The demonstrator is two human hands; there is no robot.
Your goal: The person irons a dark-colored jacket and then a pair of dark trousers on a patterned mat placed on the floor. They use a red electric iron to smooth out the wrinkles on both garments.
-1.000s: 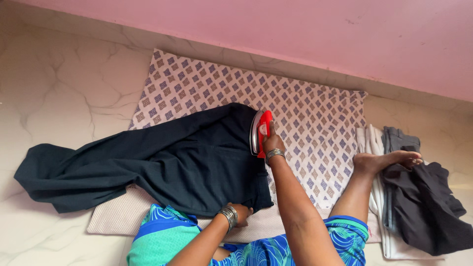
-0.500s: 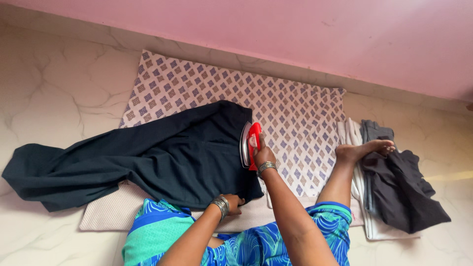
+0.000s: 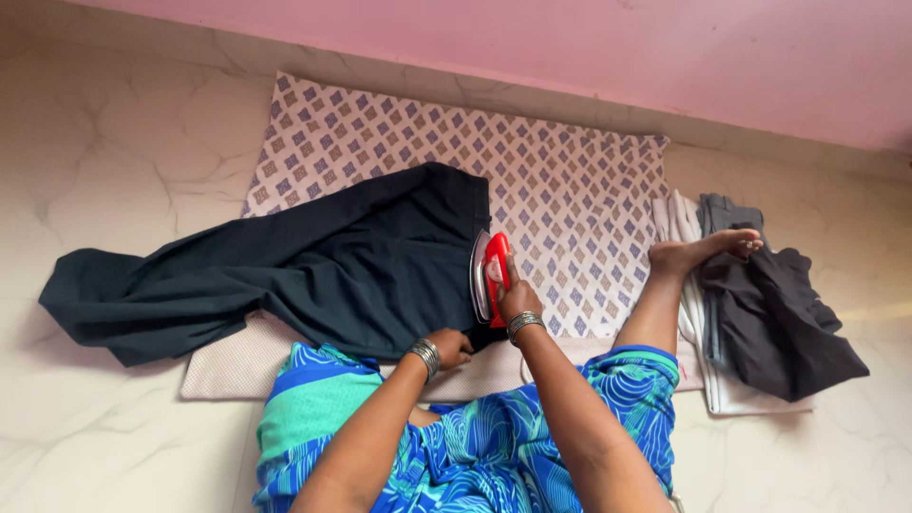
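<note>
Right hand point(image 3: 518, 302) gripping red iron point(image 3: 488, 275) at waistband edge of dark trousers point(image 3: 313, 271) on patterned cloth point(image 3: 560, 199), left hand point(image 3: 452, 346) pinning hem; legs likely unpressed, crumpled leftward.

A single head-worn camera looks steeply down and forward from above the seated person's lap, close over the patterned cloth point(image 3: 570, 180) on the marble floor point(image 3: 123, 171), facing the pink wall point(image 3: 665, 57).

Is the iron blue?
No, the iron has a red handle and a silvery plate, and the right hand grips it at the edge of the dark trousers.
</note>
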